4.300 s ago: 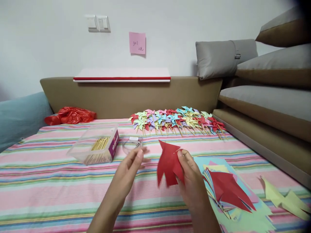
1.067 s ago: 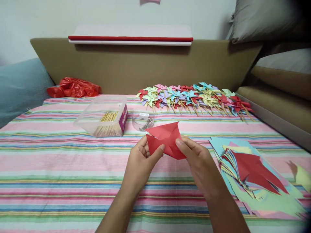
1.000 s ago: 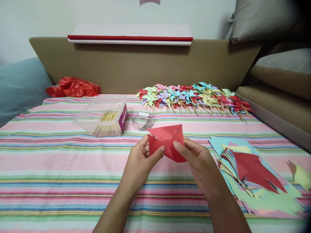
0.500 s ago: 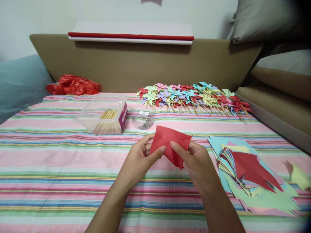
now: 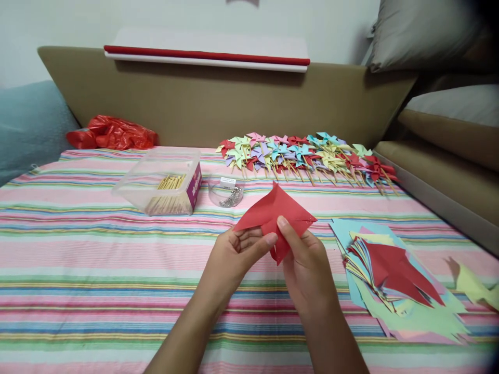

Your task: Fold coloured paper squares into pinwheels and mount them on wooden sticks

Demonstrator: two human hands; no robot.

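Note:
A red paper square (image 5: 278, 205) with slits cut in from its corners is held up between both hands, one corner pointing away from me. My left hand (image 5: 237, 254) grips its lower left part, thumb on top and fingers underneath. My right hand (image 5: 306, 254) pinches it too, the thumb pressed near the middle of the sheet and the other fingers hidden behind. To the right lies a stack of cut paper squares (image 5: 397, 267), a red one on top. Behind the hands stands a round clear dish (image 5: 226, 192) of small metal pins.
A clear plastic box (image 5: 156, 179) of wooden sticks lies left of the dish. Several finished paper pinwheels (image 5: 300, 153) on sticks are laid out at the back. A red plastic bag (image 5: 117, 132) rests at the back left, a yellow paper piece (image 5: 475, 285) at far right.
The red paper has turned in my hands, so a corner now points away from me. My right hand has shifted a little left. The view has moved slightly.

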